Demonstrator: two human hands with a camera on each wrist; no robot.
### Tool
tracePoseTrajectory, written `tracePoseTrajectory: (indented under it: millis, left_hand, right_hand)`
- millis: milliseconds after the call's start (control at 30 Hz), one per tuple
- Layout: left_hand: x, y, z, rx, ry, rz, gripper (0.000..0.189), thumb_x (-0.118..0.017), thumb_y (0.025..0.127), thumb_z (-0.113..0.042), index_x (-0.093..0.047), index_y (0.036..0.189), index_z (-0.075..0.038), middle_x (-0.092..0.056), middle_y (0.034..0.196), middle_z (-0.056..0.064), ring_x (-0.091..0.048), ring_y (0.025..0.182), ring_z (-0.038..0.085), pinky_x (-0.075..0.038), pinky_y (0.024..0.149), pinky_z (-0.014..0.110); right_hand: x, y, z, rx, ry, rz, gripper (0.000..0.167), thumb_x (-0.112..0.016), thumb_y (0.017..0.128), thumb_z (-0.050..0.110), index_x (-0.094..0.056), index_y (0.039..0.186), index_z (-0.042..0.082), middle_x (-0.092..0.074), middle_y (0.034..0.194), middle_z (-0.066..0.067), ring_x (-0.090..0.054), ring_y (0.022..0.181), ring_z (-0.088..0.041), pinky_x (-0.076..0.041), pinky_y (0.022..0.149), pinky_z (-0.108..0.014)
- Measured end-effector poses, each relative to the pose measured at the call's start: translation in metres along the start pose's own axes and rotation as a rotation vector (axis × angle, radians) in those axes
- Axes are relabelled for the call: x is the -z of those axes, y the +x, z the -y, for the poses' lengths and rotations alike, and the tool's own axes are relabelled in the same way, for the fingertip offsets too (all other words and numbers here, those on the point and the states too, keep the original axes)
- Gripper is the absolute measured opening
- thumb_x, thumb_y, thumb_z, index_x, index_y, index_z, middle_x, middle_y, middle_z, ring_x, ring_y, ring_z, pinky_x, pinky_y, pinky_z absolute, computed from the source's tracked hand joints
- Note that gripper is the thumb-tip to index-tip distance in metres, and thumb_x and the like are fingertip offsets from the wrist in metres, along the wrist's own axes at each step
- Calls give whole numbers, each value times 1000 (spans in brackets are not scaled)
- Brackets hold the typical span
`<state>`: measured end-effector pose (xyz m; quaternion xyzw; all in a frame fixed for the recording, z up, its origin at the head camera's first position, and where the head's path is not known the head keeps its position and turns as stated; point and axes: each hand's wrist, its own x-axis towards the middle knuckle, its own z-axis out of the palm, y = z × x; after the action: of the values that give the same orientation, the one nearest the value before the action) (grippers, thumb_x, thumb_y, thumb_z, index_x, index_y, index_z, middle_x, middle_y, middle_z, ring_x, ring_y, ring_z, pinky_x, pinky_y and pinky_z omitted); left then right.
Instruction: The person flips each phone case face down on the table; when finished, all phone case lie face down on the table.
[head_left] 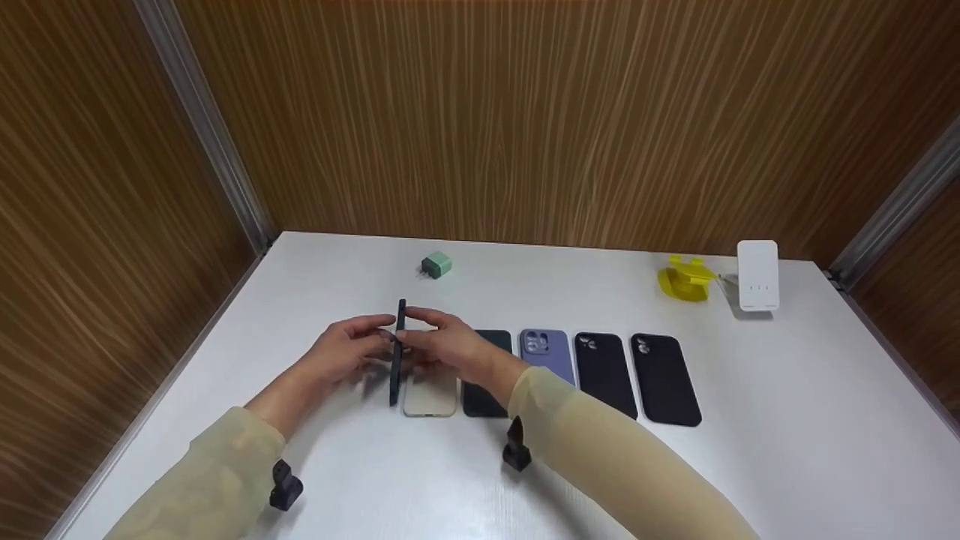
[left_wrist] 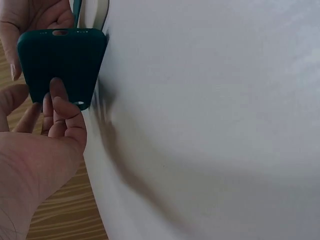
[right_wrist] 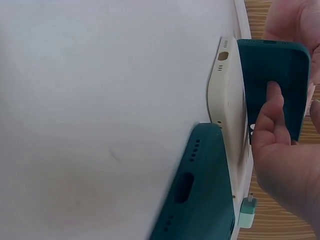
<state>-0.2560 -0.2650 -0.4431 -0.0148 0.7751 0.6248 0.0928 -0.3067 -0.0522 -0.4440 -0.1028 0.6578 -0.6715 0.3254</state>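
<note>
A dark teal phone case [head_left: 395, 382] stands edge-on between the two hands, and its charging-port end shows in the left wrist view. My left hand [head_left: 341, 356] grips it from the left, with fingertips on its back [left_wrist: 60, 55] near the camera cutout. From the right, my right hand [head_left: 461, 349] holds the same case, one finger against its inner face [right_wrist: 272, 65]. Whether the case touches the table is unclear. Right beside it lies a cream phone case [head_left: 430, 403], partly under the right hand. A dark green phone case [head_left: 486, 401] lies beyond that, beneath the right wrist.
Further right in the row lie a purple case [head_left: 553, 360] and two black cases [head_left: 606, 375], [head_left: 666, 382]. Behind them are a green plug charger [head_left: 436, 264], a yellow object [head_left: 684, 281] and a white upright stand [head_left: 758, 274]. Wood-grain panels [head_left: 480, 135] enclose the white table.
</note>
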Motion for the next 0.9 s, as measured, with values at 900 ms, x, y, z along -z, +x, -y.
tracePoseTrajectory:
  millis: [900]
  left_hand:
    - [-9, 6, 9, 101, -21, -48, 55, -72, 101, -21, -57, 151, -6, -71, 126, 11, -73, 96, 18, -51, 73, 31]
  right_hand:
    - [5, -4, 2, 41, 91, -88, 58, -74, 100, 18, -56, 155, 24, -77, 112, -14, -70, 70, -19, -53, 67, -28]
